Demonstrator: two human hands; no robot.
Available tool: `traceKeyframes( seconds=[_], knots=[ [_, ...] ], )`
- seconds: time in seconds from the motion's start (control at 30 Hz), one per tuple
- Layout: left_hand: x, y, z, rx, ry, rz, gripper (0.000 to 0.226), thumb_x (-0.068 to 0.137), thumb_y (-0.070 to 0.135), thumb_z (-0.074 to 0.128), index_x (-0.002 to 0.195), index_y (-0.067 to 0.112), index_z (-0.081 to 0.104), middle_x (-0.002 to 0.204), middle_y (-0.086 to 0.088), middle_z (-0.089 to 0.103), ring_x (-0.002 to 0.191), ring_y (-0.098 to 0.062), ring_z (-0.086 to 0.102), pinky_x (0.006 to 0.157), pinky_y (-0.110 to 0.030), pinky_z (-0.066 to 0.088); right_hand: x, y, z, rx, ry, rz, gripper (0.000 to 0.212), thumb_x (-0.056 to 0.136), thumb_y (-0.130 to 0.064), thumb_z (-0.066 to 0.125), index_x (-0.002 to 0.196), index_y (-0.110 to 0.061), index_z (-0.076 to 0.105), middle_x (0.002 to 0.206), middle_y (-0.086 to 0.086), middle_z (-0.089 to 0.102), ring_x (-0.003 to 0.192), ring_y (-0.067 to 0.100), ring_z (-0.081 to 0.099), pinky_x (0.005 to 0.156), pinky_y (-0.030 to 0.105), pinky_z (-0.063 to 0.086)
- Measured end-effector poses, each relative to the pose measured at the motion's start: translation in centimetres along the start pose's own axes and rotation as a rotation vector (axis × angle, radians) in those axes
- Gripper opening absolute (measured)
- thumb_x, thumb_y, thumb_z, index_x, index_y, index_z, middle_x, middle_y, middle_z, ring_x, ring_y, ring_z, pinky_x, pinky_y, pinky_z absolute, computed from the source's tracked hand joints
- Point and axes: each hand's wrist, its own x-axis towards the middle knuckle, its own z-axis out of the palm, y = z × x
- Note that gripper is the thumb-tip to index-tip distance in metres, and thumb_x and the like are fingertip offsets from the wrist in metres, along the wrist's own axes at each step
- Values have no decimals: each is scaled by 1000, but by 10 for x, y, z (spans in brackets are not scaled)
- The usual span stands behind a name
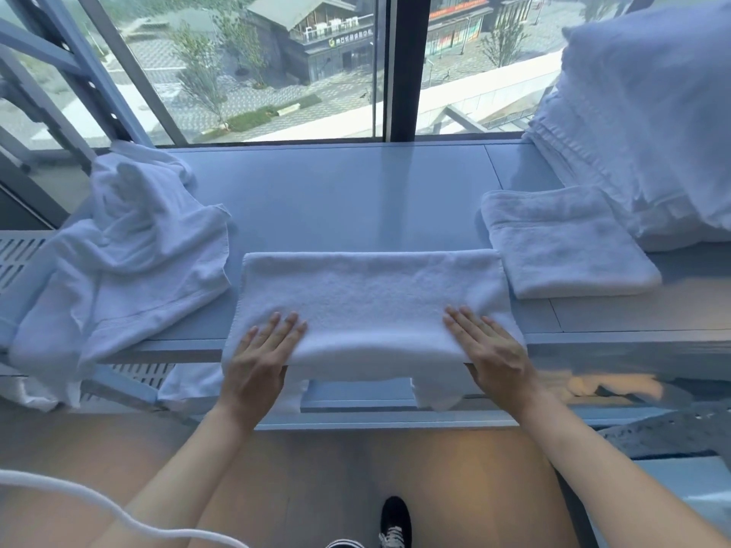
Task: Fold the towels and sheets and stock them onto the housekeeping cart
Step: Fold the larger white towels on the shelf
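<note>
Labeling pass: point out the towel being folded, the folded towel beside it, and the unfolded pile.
towel being folded (368, 294), head view, top face
folded towel (565, 247), head view, top face
unfolded pile (130, 247), head view, crumpled middle

Both my arms reach forward, bare to the elbow, and angle slightly inward toward each other. My left hand (263, 355) lies palm down with its fingers straight and a little spread, pointing up and to the right. My right hand (488, 348) mirrors it (fingers straight too, pointing up and to the left), palm down and flat. The two hands sit well apart, wrists roughly level.
</note>
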Motion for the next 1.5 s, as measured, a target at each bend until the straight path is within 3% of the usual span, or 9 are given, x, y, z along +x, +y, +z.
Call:
traceKeyframes(
  seconds=[0.17,0.23,0.3,0.4,0.6,0.87,1.1,1.27,1.5],
  knots=[
    [-19,1,-33,4,52,-7,38,92,3,45,115,12,74,120,-9,72,102,-35,70,79,-43,56,-15,-26,-25,-18,119,9,48,86,8,40,122,1,71,124,16,72,111,36,70,85,46,62],
    [-39,-2,-49,17,70,-8,34,91,2,48,113,13,72,108,-7,68,86,-34,67,65,-41,53,-27,-39,-36,0,89,30,47,83,12,42,118,-1,70,115,14,73,101,38,71,78,48,61],
    [-62,-7,-68,14,76,-23,37,88,-6,53,115,13,71,103,-6,65,81,-33,64,58,-40,51,-40,-56,-46,9,67,70,53,73,20,49,116,-3,70,109,12,72,95,38,69,76,49,58],
    [-95,-12,-95,-9,124,-43,48,78,-18,63,113,13,72,103,-4,66,84,-30,62,58,-39,51,-55,-85,-58,13,87,102,63,63,26,56,116,-4,70,107,11,72,95,37,69,77,49,58],
    [-142,-14,-138,-62,169,-66,49,72,-19,69,109,12,74,103,-3,70,87,-31,66,61,-39,54,-85,-140,-84,-17,135,110,63,59,22,67,113,-9,71,104,9,73,94,36,68,74,44,59],
    [-161,-12,-155,-129,147,-85,48,75,-19,69,110,14,75,101,-1,67,86,-30,65,61,-40,54,-114,-165,-108,-13,148,181,48,70,18,69,110,-10,72,101,6,74,93,33,71,72,43,60],
    [-119,-10,-132,-170,152,-98,43,83,-14,61,110,16,77,98,-4,62,86,-32,64,57,-38,51,-97,-132,-105,-7,138,292,32,80,7,68,108,-9,71,97,8,74,87,35,71,68,43,58],
    [-66,-13,-108,-131,121,-100,44,85,-3,48,111,18,77,100,-3,63,85,-32,62,63,-41,51,-58,-88,-90,-37,153,314,46,70,18,63,106,-8,72,92,11,72,82,39,68,70,44,57],
    [22,-24,-75,-72,108,-140,56,77,-12,47,117,20,70,104,1,63,94,-30,57,67,-41,50,14,-17,-73,-22,175,319,54,63,22,57,105,-9,72,92,12,71,84,40,66,68,40,53]
  ],
)
